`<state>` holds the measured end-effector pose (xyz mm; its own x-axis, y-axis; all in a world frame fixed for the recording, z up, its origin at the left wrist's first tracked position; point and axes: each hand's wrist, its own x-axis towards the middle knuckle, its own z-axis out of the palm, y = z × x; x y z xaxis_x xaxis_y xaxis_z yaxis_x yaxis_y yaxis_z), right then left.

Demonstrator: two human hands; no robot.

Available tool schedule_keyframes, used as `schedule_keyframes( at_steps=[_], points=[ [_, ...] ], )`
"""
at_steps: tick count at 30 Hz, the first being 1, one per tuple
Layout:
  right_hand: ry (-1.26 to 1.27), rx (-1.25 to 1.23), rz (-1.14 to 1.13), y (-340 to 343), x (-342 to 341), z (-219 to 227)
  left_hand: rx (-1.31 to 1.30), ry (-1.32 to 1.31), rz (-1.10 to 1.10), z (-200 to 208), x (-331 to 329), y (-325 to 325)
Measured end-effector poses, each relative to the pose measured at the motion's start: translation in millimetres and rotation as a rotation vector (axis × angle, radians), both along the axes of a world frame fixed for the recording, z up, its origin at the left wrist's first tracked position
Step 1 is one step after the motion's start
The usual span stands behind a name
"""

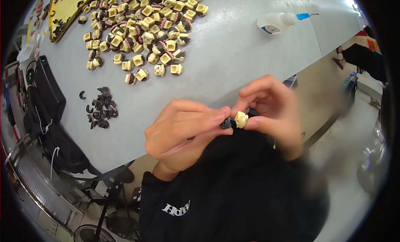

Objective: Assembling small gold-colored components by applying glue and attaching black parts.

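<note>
Close in front of my body, my left hand [185,127] pinches a small black curved piece [226,123] between thumb and fingertips. Just to its right, a small cream molded figure head [241,119] is gripped by the thumb and forefinger of my right hand [271,111]. The two parts are held near each other; whether they touch I cannot tell. A small pile of black curved pieces [100,111], some with pink edges, lies on the grey table [216,67] to the left. Farther back spreads a large heap of cream, black and pink molded heads [139,29].
A white squeeze bottle [277,23] with a blue needle tip lies at the far right of the table. A yellow tray [71,13] holds black bits at the far left. A black chair [52,108] stands along the left edge. Another person's legs [362,58] show at right.
</note>
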<state>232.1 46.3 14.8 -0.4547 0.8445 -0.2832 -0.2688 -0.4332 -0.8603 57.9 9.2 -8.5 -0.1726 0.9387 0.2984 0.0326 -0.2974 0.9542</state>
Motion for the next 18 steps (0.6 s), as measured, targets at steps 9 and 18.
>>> schedule_keyframes(
  at_steps=[9, 18],
  points=[
    [0.085, -0.116, 0.236, 22, 1, -3, 0.138, 0.053, -0.052, -7, -5, 3],
    [0.029, -0.191, 0.401, 40, 5, 3, 0.150, 0.118, -0.115, -4, -8, 6]
  ],
)
